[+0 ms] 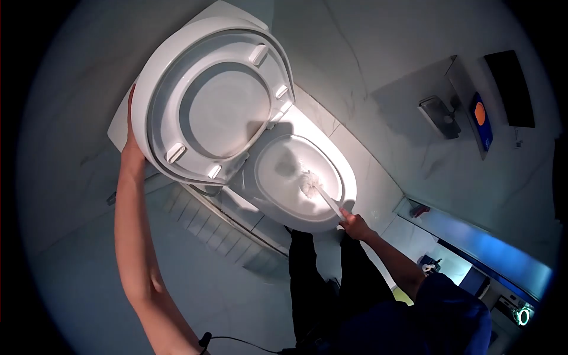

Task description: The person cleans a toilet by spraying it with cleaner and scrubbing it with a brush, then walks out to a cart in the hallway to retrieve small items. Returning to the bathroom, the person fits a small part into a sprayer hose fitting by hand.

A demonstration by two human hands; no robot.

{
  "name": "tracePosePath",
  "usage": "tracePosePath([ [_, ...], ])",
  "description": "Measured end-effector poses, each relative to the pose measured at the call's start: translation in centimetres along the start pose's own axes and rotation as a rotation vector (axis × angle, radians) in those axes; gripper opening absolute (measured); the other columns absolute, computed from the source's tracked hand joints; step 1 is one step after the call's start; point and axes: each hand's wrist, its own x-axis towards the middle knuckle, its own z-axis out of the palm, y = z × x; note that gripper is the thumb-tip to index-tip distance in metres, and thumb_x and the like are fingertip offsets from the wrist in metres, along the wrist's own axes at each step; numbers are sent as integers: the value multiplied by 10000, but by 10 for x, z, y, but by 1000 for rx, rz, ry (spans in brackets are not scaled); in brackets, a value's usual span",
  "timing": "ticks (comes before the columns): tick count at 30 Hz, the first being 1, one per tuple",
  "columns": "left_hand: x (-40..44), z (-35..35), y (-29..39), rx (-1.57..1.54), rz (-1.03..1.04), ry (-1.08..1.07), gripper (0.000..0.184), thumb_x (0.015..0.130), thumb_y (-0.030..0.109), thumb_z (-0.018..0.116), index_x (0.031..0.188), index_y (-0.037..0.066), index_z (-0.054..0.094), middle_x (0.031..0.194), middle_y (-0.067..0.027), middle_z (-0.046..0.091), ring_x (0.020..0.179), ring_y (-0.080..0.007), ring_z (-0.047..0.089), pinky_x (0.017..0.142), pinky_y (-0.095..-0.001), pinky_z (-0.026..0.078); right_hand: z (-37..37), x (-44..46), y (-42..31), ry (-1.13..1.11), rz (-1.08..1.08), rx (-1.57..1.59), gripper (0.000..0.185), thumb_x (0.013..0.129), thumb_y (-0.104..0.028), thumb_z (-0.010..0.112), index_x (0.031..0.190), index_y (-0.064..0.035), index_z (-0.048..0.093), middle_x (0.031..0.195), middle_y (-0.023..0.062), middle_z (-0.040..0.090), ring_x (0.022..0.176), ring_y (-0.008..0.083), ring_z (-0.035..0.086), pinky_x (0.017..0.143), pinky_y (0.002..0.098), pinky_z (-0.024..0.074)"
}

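Toilet brush (327,199) stands slanted in the toilet bowl (349,171), its white head inside toward the front edge, its handle reaching over the rim to the right hand (354,226), whose fingers look wrapped around the handle's end. For good scrubbing, I would press the bristles firmly against the porcelain and work round beneath the rim in short strokes, lifting slowly so drips fall inside. Beyond the bowl's back edge, the seat (168,106) and lid (225,109) are raised together; the left hand (131,142) is at the lid's left edge, partly hidden, so I cannot tell whether its fingers pinch or merely rest there. Steady support seems wise, since a falling seat could strike the brush. Dark-trousered legs (303,266) stand close to the front edge, probably limiting elbow room. A thin black cable (242,339) beside the left arm (133,225) should hang clear of the bowl. Farther off, along the right wall (367,65), are a metal holder (438,117) and a blue-and-orange item (482,121).
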Motion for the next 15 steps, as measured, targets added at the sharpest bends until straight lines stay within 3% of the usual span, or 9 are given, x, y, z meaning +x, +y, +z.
tracePosePath([
  [4, 0, 11, 8, -90, 85, -30, 578, 954, 479, 295, 1451, 212, 169, 1418, -38, 322, 1253, -182, 359, 1063, -326, 249, 2, 1, -19, -166, 100, -140, 507, 789, -212, 529, 1266, -101, 397, 895, 268, 614, 871, 436, 593, 797, 488, 471],
  [7, 3, 5, -1, 146, 306, -24, 610, 945, 517, 253, 1456, 199, 150, 1478, -25, 217, 1338, -181, 228, 1113, -344, 98, -4, 9, -25, -290, 247, -109, 473, 790, -178, 487, 1246, -114, 380, 893, 285, 605, 865, 450, 590, 803, 489, 469],
  [8, 3, 4, -4, 200, 350, -29, 618, 943, 525, 244, 1457, 195, 147, 1491, -23, 195, 1356, -180, 201, 1122, -346, 70, -2, 10, -20, -217, 173, -96, 477, 790, -169, 480, 1254, -118, 381, 880, 284, 604, 853, 449, 592, 800, 492, 469],
  [10, 5, -3, -6, 248, 373, -41, 619, 943, 526, 243, 1455, 191, 152, 1491, -25, 196, 1357, -179, 200, 1120, -344, 80, 13, 11, 1, -73, 30, -74, 486, 791, -152, 465, 1268, -125, 382, 854, 283, 600, 830, 447, 597, 794, 500, 469],
  [15, -4, -7, -3, 343, 327, 24, 612, 943, 523, 249, 1448, 188, 170, 1485, -27, 207, 1353, -181, 209, 1114, -342, 96, 23, 19, -10, -42, -32, -207, 543, 782, -95, 461, 1316, -134, 374, 895, 257, 595, 807, 421, 597, 741, 522, 466],
])
